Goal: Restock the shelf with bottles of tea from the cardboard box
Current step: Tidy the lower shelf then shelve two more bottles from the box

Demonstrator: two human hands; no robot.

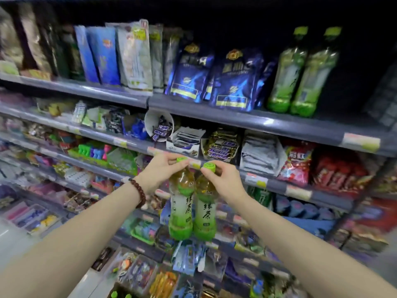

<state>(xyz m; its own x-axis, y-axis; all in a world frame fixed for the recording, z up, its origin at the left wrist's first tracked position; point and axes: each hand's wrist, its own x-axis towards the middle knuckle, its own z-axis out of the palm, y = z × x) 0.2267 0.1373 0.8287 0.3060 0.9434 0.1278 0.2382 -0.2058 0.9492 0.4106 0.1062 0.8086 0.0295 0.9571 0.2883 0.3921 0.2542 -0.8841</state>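
Two bottles of green tea hang side by side in mid-air in front of the shelving, touching along their bodies, both upright. The left bottle [181, 203] is held at its green cap by the left hand [160, 172], whose fingers [171, 161] pinch round the cap from the side. The right bottle [205, 206] is held the same way by the right hand [223, 179] — thumb and fingertips closed on the cap from above and behind. A string of dark red beads [138, 191] circles the left wrist.

Up on the top shelf [247, 119], toward the right, two more bottles [300, 72] of the same tea stand upright, touching each other, just beside a row of dark blue pouches [214, 76]. The shelf below them carries chocolate bars in open boxes [221, 145] and red snack bags [298, 162]. At the bottom edge — two green caps [120, 295] peek into view, what they sit in cut off.
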